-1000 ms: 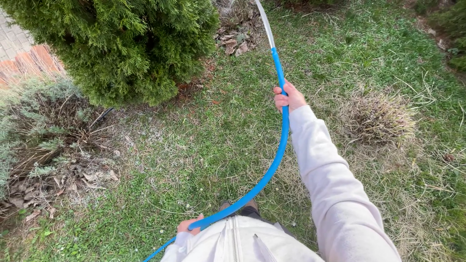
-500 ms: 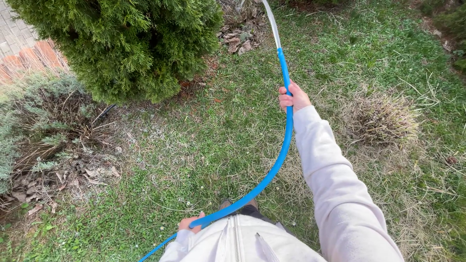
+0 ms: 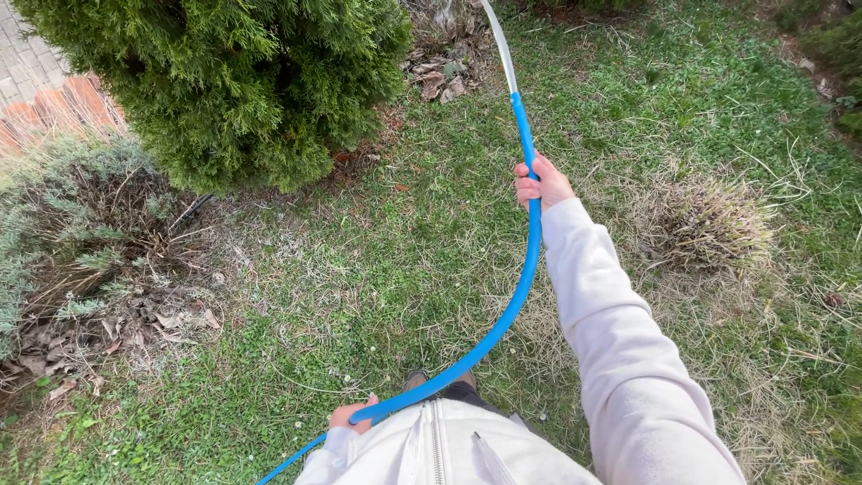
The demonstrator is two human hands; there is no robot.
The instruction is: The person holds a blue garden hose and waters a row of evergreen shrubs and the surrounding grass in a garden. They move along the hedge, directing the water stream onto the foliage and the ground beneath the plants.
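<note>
Nearest the camera, at 6 o'clock just above the zipped pale jacket [image 3: 440, 445], the left hand [image 3: 352, 415] is curled round the blue hose [image 3: 516, 296], fingers wrapped over it, apparently taking up the slack where it comes in from the lower left. From there the hose arcs up toward 12 o'clock, bowed to the right, and passes through the right hand [image 3: 539, 182], which is clenched in a fist about it at arm's reach, the pale sleeve [image 3: 620, 350] stretched out behind. That far grip seems to steer the end; past the fist the blue runs on and gives way to a pale, clear tip [image 3: 499, 40] leaving the top edge, so where it ends cannot be seen. A dark shoe [image 3: 415, 381] shows under the hose near the jacket

The ground is patchy lawn [image 3: 359, 269], green with dry straw, and a dead tuft [image 3: 705, 220] at 3 o'clock. At 9 o'clock lie dry leaves [image 3: 135, 328] and grey scrub. A dense evergreen shrub [image 3: 224, 81] fills 11 o'clock, brick paving [image 3: 45, 99] beyond it
</note>
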